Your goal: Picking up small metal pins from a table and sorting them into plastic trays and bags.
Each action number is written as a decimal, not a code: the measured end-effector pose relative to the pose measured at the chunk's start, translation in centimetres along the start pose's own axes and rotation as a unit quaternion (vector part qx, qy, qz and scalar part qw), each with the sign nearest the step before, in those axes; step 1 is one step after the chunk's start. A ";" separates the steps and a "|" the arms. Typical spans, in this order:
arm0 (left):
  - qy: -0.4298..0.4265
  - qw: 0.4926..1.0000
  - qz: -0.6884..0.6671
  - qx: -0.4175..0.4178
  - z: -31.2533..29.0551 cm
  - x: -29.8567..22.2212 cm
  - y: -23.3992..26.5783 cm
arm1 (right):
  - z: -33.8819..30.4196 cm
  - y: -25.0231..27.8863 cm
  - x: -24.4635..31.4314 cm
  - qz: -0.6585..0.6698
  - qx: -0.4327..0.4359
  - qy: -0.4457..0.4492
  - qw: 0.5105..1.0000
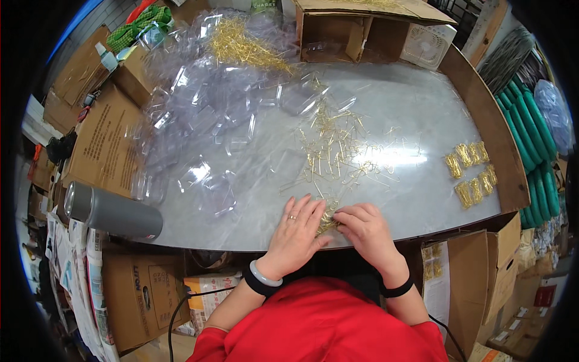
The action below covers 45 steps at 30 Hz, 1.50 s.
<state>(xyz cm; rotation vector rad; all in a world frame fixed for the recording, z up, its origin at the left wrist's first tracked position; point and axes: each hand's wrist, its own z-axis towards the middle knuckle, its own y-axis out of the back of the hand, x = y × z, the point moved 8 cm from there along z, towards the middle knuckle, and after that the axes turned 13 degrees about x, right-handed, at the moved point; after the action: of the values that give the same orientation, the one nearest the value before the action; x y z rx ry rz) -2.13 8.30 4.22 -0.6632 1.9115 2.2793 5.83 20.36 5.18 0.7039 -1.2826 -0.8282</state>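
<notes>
Currently, the left hand (294,232) is lying palm down with its fingers stretched out and its thumb spread, while the right hand (366,232) is curling its fingertips in at the other side; whether they are gripping a piece, I cannot tell. A small bunch of gold wire hooks (327,224) is sitting between the two hands, by the left index finger and the right fingertips.

Judging by the layout, the work is partly done. Well to the right of the right hand, two short rows of gold bundles (463,196) are resting side by side, seemingly finished. The bunch between the hands is apparently being gathered or straightened.

Plenty seems to be left: loose gold hooks (338,148) are lying scattered just ahead of both hands, and a bigger gold heap (241,45) is waiting far ahead of the left hand, on a spread of clear plastic cases (202,111) that are looking mostly unfilled.
</notes>
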 end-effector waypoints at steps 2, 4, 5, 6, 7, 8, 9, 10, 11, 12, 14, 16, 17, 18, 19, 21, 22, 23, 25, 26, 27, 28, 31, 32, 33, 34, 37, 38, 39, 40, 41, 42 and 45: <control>0.007 1.000 0.005 0.003 0.0 -0.2 -0.2 | 0.0 -0.3 -0.2 0.077 -0.017 -0.014 0.997; 0.015 1.000 0.011 0.006 0.0 -0.1 -0.3 | 1.0 1.2 0.4 -0.048 -0.065 -0.025 0.996; 0.005 1.000 -0.001 0.000 0.0 -0.2 -0.1 | 1.2 2.2 0.9 -0.174 -0.112 -0.037 0.978; -0.006 1.000 -0.013 -0.006 0.0 -0.3 0.0 | 1.4 2.1 0.9 -0.173 -0.112 -0.037 0.978; -0.007 1.000 -0.013 -0.005 0.0 -0.3 -0.1 | 1.5 1.8 0.3 -0.161 -0.106 -0.062 0.979; -0.009 1.000 -0.014 -0.014 0.0 -0.3 0.0 | 1.6 1.6 -0.2 -0.148 -0.101 -0.086 0.980; -0.012 1.000 -0.014 -0.023 0.0 -0.3 0.0 | 1.6 1.3 -0.1 -0.148 -0.101 -0.087 0.980; -0.012 1.000 -0.014 -0.022 0.0 -0.3 0.0 | 1.7 0.7 -0.4 -0.111 -0.078 -0.105 0.985; -0.012 0.999 -0.028 -0.027 0.0 -0.2 0.0 | 1.7 0.1 -0.8 -0.073 -0.054 -0.123 0.988; -0.012 0.999 -0.042 -0.032 0.0 -0.1 0.1 | 1.6 -0.1 -0.9 -0.073 -0.055 -0.123 0.988; -0.020 0.998 -0.046 -0.031 -0.1 0.0 0.0 | 1.6 -0.5 -1.1 0.061 -0.059 -0.073 0.994; -0.025 0.998 -0.048 -0.029 -0.3 0.1 -0.1 | 1.1 0.4 -1.2 0.024 -0.083 -0.087 0.992; -0.021 0.997 -0.059 -0.042 -0.4 0.3 0.0 | 0.7 1.1 -1.1 -0.013 -0.107 -0.101 0.989; -0.015 0.996 -0.071 -0.056 -0.5 0.4 0.1 | 0.5 1.5 -0.6 -0.012 -0.107 -0.100 0.989; -0.014 0.996 -0.070 -0.056 -0.7 0.4 0.2 | 0.5 1.6 0.4 -0.041 -0.074 -0.083 0.993; 0.025 0.988 -0.130 -0.079 -1.2 1.2 0.8 | 0.4 1.1 1.3 -0.066 -0.012 -0.067 0.995; 0.025 0.988 -0.129 -0.079 -1.4 1.2 1.0 | 0.2 0.9 1.0 -0.065 -0.013 -0.067 0.996; 0.033 0.991 -0.102 -0.075 -1.6 1.3 1.3 | 0.2 0.4 0.5 -0.071 -0.004 -0.072 0.995; 0.041 0.994 -0.074 -0.070 -1.9 1.4 1.9 | 0.5 0.1 0.5 -0.074 0.005 -0.077 0.994; 0.078 0.994 -0.046 -0.065 -2.1 1.6 2.5 | 0.7 0.6 0.9 -0.074 -0.014 -0.078 0.994; 0.115 0.991 -0.018 -0.061 -2.4 1.9 2.8 | 0.9 1.0 1.3 -0.072 -0.033 -0.078 0.994; 0.117 0.991 -0.016 -0.061 -2.5 2.0 2.9 | 1.3 0.9 1.4 -0.070 -0.033 -0.076 0.994; 0.172 0.983 -0.046 -0.040 -3.0 3.3 2.4 | 2.3 0.0 2.3 -0.084 -0.026 -0.037 0.995; 0.157 0.986 -0.049 -0.040 -2.9 3.4 2.2 | 2.5 -0.9 2.5 -0.106 -0.020 -0.019 0.994; 0.143 0.988 -0.051 -0.041 -2.9 3.4 2.0 | 2.6 -1.6 2.7 -0.128 -0.012 0.000 0.992; 0.144 0.987 -0.050 -0.041 -2.9 3.6 2.0 | 2.6 -1.9 2.6 -0.128 -0.013 0.001 0.992; 0.110 0.993 -0.027 -0.043 -2.5 3.0 2.4 | 2.4 -2.2 2.5 -0.111 -0.018 0.003 0.994; 0.121 0.991 -0.039 -0.048 -2.5 2.7 2.7 | 2.2 -1.9 2.4 -0.100 -0.025 0.003 0.995; 0.132 0.989 -0.051 -0.053 -2.5 2.6 2.9 | 2.0 -1.6 2.4 -0.088 -0.031 0.003 0.996; 0.131 0.989 -0.051 -0.053 -2.6 2.6 2.5 | 1.8 -1.5 2.5 -0.089 -0.031 0.003 0.996; 0.121 0.988 -0.066 -0.075 -2.7 2.5 2.3 | 1.2 -0.9 2.3 -0.066 -0.060 -0.024 0.996; 0.112 0.986 -0.081 -0.098 -2.9 2.4 2.4 | 0.5 -0.3 2.0 -0.043 -0.088 -0.050 0.994; 0.066 0.996 -0.040 -0.038 -1.7 1.8 1.8 | -0.2 -0.5 1.5 -0.052 -0.058 -0.064 0.995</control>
<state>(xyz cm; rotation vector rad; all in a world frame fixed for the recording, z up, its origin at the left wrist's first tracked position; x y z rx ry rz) -3.94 5.88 5.00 -0.9043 1.8225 2.3216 6.04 18.81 5.54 0.6375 -1.3099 -1.0387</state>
